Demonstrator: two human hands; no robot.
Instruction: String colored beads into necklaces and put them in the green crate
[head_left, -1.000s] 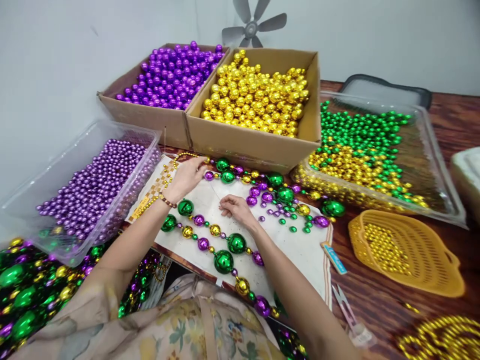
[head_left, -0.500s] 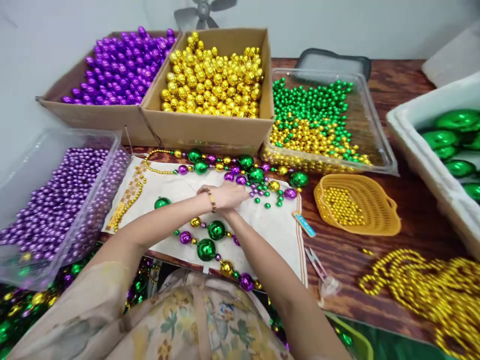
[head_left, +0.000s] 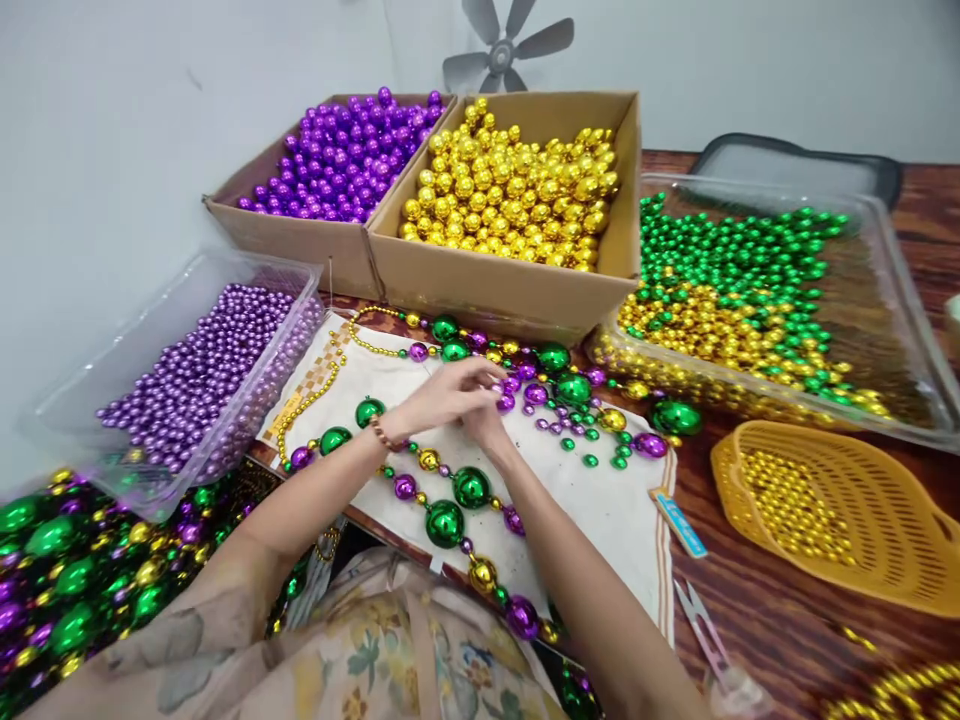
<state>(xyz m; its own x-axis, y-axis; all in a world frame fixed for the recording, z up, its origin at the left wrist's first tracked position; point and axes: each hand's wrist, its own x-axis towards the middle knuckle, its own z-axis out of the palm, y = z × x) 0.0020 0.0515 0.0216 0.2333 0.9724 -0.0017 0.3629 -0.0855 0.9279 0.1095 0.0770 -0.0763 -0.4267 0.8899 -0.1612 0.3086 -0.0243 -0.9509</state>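
My left hand [head_left: 441, 392], with a bracelet [head_left: 381, 433] at its wrist, reaches across above the white cloth [head_left: 592, 520]. Its fingers are bent together beside a purple bead [head_left: 505, 402]; what they pinch is too small to make out. Close under it is my right hand [head_left: 484, 424], its fingers mostly hidden. Loose small green beads [head_left: 591, 461] and light purple beads [head_left: 555, 427] lie right of the hands. A strand of mixed beads [head_left: 445, 523] curves across the cloth nearer my body, with large green, purple and gold balls. Another beaded strand [head_left: 553, 356] runs along the far edge.
Behind stand cartons of purple balls [head_left: 337, 160] and gold balls [head_left: 517, 190]. A clear bin of purple beads [head_left: 202, 375] is left; a clear tub of green and gold beads [head_left: 735, 280] is right. An orange basket [head_left: 892, 540] and thread snips [head_left: 701, 625] lie at the right.
The view has turned left, so things appear further right. My hands have gone from crossed over the purple beads to beside them, with the left hand's fingers now showing.
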